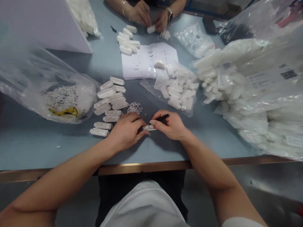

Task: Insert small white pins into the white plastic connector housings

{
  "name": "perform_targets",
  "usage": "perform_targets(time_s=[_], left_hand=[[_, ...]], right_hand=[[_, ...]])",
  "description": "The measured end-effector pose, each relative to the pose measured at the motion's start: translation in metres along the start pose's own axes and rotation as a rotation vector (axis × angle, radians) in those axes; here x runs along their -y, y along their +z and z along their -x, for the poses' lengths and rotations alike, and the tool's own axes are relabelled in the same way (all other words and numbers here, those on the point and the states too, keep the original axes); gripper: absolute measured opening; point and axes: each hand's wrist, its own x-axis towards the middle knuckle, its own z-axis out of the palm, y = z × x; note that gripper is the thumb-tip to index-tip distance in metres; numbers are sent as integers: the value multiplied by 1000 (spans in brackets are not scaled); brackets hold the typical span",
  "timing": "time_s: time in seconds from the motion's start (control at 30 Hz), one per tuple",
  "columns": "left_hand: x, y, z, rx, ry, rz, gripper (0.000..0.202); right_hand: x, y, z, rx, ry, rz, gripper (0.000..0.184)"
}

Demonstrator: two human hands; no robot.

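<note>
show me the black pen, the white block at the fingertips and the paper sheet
black pen (pixel 163 117): head view, on the barrel past the right hand (pixel 169 126)
white block (pixel 149 127): head view, on its middle
paper sheet (pixel 139 64): head view, on its upper face

Rows of dark slots pattern a white plastic strip (pixel 149 127) at lower centre, beside a black pen (pixel 163 117), on a pale blue-grey table (pixel 71 151) with a bronze-brown edge (pixel 142 167). Black marks fleck a white sheet (pixel 144 64) at top centre; yellow print shows through a clear bag (pixel 28 85) at left; a black QR code (pixel 288 74) marks a white label (pixel 262 78) at right.
</note>
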Motion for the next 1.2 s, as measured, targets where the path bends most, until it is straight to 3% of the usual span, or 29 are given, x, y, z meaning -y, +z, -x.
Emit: perform_targets(time_s=[0.4, 0.77, 1.0, 1.2], left_hand=[[0, 2, 0, 13, -11, 13, 24], [0, 0, -1, 34, -12, 2, 25], [1, 2, -2, -3, -1, 22, 25], [1, 1, -1, 0, 11, -14, 22]], right_hand=[[0, 1, 0, 34, -65, 92, 18], [-1, 7, -2, 87, -259, 327, 20], [-3, 6, 0, -18, -74, 146, 23], [-3, 7, 0, 13, -135, 159, 18]])
